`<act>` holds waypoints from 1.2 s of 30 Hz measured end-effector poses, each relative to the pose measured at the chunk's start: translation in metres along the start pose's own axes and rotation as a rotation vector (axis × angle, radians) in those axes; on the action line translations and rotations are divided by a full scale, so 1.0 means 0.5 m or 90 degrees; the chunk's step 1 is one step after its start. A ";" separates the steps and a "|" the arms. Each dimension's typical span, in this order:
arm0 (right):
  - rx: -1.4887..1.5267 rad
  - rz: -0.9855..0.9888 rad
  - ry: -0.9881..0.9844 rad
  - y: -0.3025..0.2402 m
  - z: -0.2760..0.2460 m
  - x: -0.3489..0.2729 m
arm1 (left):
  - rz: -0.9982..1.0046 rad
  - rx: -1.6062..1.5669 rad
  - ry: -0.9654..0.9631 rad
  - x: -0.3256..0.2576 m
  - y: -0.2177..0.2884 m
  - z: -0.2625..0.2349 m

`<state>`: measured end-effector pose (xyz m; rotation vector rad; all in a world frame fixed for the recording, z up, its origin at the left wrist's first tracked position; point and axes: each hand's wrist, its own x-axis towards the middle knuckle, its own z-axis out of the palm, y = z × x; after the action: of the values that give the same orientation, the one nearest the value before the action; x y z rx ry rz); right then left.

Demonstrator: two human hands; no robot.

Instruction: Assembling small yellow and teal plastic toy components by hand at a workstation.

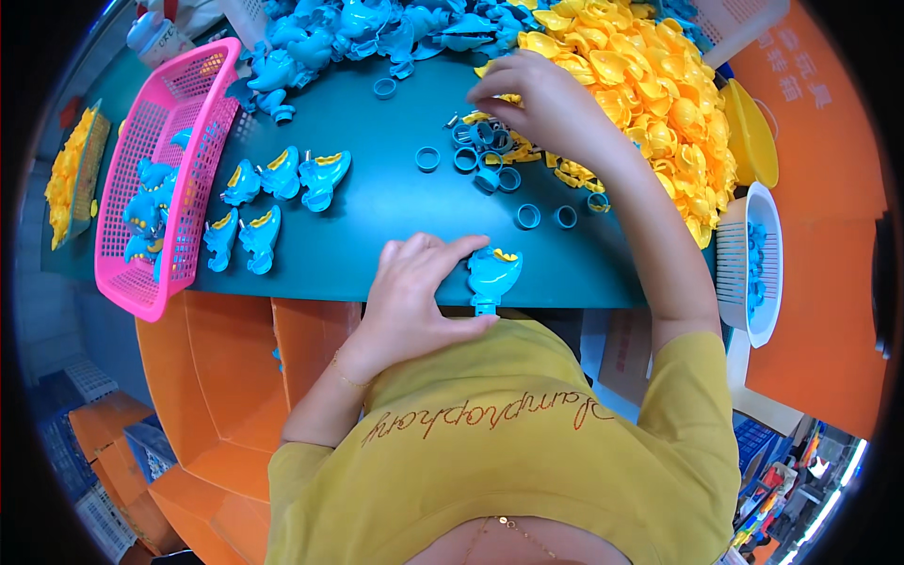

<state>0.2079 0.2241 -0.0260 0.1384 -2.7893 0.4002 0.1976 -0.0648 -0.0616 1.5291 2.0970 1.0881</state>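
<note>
on the green table [395,202], left hand [410,287] fingers grip a blue toy [493,275]; right hand [546,104] fingers pinch among blue rings [485,151].

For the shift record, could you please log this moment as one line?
left hand: holds blue toy at table edge | right hand: on rings

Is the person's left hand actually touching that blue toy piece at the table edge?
Touching: the head view shows the left hand pinching the blue toy piece.
</note>
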 end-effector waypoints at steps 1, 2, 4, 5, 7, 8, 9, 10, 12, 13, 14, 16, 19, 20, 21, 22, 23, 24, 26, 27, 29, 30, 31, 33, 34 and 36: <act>0.002 -0.003 -0.001 0.001 0.011 0.023 | -0.004 0.001 0.002 -0.001 -0.002 -0.001; -0.035 -0.021 -0.072 0.001 0.020 0.044 | -0.003 0.008 0.000 -0.002 -0.003 -0.001; -0.119 0.012 -0.221 -0.025 0.024 0.080 | -0.002 0.013 -0.004 -0.001 -0.006 0.000; -0.118 0.013 -0.223 -0.018 0.037 0.087 | -0.001 -0.012 0.008 0.001 -0.007 0.002; -0.148 0.013 -0.236 -0.001 0.058 0.097 | -0.002 -0.041 0.017 0.003 -0.007 0.003; -0.148 0.018 -0.238 0.009 0.058 0.089 | 0.000 -0.042 0.007 0.007 -0.005 -0.001; -0.136 -0.026 -0.212 0.005 0.054 0.087 | -0.006 -0.044 0.000 0.005 -0.006 -0.003; -0.126 -0.065 -0.185 0.000 0.043 0.081 | -0.010 -0.049 -0.004 0.005 -0.007 -0.004; 0.038 -0.007 -0.155 -0.025 0.004 0.051 | -0.010 -0.052 -0.006 0.004 -0.011 -0.003; 0.200 0.047 -0.117 -0.046 -0.019 0.030 | -0.016 -0.055 -0.008 0.001 -0.012 -0.003; 0.284 0.053 -0.155 -0.067 -0.038 0.004 | -0.005 -0.051 -0.001 -0.001 -0.017 -0.002; 0.397 0.054 -0.198 -0.097 -0.061 -0.066 | 0.010 -0.049 0.002 0.000 -0.017 -0.002; 0.480 0.157 -0.271 -0.118 -0.059 -0.145 | 0.005 -0.047 -0.015 0.003 -0.012 -0.005; 0.509 0.163 -0.276 -0.118 -0.056 -0.155 | -0.005 -0.048 -0.015 0.003 -0.012 -0.006; 0.538 0.171 -0.278 -0.118 -0.050 -0.167 | -0.011 -0.049 -0.017 0.003 -0.011 -0.006; 0.538 0.173 -0.276 -0.118 -0.044 -0.174 | -0.010 -0.049 -0.020 0.002 -0.010 -0.005; 0.559 0.158 -0.270 -0.117 -0.037 -0.179 | -0.012 -0.052 -0.018 0.001 -0.009 -0.005; 0.579 0.139 -0.263 -0.116 -0.032 -0.179 | -0.014 -0.053 -0.014 0.002 -0.008 -0.005; 0.575 0.137 -0.256 -0.117 -0.026 -0.181 | -0.007 -0.050 -0.016 0.003 -0.011 -0.002; 0.572 0.137 -0.252 -0.117 -0.023 -0.180 | -0.002 -0.050 -0.019 0.003 -0.013 0.000; 0.563 0.118 -0.253 -0.116 -0.019 -0.175 | 0.002 -0.044 -0.014 0.002 -0.015 0.000; 0.553 0.107 -0.254 -0.115 -0.018 -0.175 | 0.007 -0.043 -0.013 0.002 -0.014 0.001; 0.552 0.107 -0.253 -0.112 -0.015 -0.174 | 0.008 -0.043 -0.014 0.002 -0.011 0.000; 0.492 0.081 -0.256 -0.107 -0.007 -0.171 | -0.015 -0.048 -0.028 0.003 -0.006 -0.004; 0.492 0.082 -0.255 -0.109 -0.002 -0.170 | -0.013 -0.049 -0.029 0.002 -0.006 -0.004; 0.557 0.148 -0.247 -0.116 0.006 -0.165 | -0.030 -0.085 -0.005 0.000 -0.007 -0.004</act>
<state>0.2929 0.1719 -0.0407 0.0879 -2.7648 1.7925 0.1939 -0.0658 -0.0628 1.4128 2.0015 1.1777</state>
